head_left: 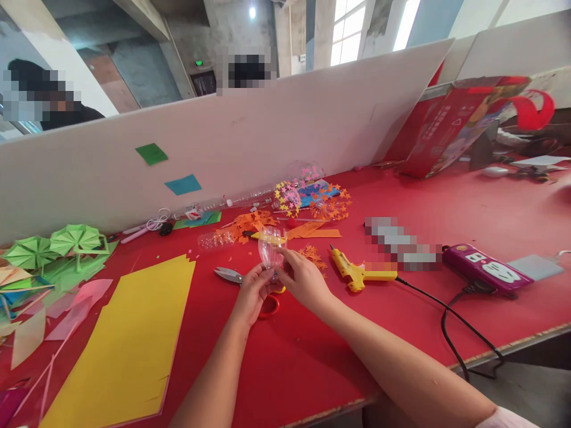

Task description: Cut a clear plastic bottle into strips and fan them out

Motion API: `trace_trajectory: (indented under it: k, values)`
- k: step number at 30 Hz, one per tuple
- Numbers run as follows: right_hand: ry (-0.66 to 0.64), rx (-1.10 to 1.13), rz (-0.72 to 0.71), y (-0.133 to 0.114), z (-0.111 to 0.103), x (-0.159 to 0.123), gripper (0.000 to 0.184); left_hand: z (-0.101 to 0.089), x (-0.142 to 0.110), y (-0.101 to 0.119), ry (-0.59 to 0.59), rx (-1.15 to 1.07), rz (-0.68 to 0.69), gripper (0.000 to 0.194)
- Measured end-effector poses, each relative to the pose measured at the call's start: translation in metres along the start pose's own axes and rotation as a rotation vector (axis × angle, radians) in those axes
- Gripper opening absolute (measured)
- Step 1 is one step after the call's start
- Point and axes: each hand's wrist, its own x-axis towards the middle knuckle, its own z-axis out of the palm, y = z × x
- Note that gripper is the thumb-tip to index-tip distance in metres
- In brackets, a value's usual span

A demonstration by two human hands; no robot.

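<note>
Over the red table, my left hand and my right hand both grip a clear plastic bottle piece. The fingers of the left hand pinch its lower end, while the right hand's fingers close on its right side. Directly behind and below the hands lie scissors with an orange-red handle loop, partly hidden by the left hand. To the right of my right hand rests a yellow glue gun with a black cord. Small orange paper stars are scattered just beyond the hands. A yellow-and-black tool is partly covered by the plastic piece.
Yellow paper sheets and green folded paper umbrellas lie left. Star-covered clear plastic stands near the white partition. A purple power strip and a red box are on the right. Two people are beyond the partition.
</note>
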Motion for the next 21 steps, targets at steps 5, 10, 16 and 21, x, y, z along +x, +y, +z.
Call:
trace_trajectory:
  k: [5, 10, 16, 21]
  values:
    - [-0.001, 0.008, -0.031, 0.0014, 0.0000, 0.0000, 0.030, 0.0015, -0.0011, 0.0016, 0.001, 0.014, -0.009, 0.030]
    - [0.037, 0.037, -0.057, 0.0026, -0.0009, -0.0007, 0.026, 0.0008, -0.0012, 0.0007, -0.016, 0.013, -0.024, 0.030]
    - [0.059, 0.077, -0.078, 0.0029, -0.0002, -0.0003, 0.020, 0.0007, -0.0021, 0.0000, -0.039, -0.005, -0.046, 0.027]
    - [0.075, 0.094, -0.068, 0.0018, -0.0006, -0.0004, 0.018, 0.0019, -0.0020, 0.0000, -0.039, -0.011, -0.065, 0.030]
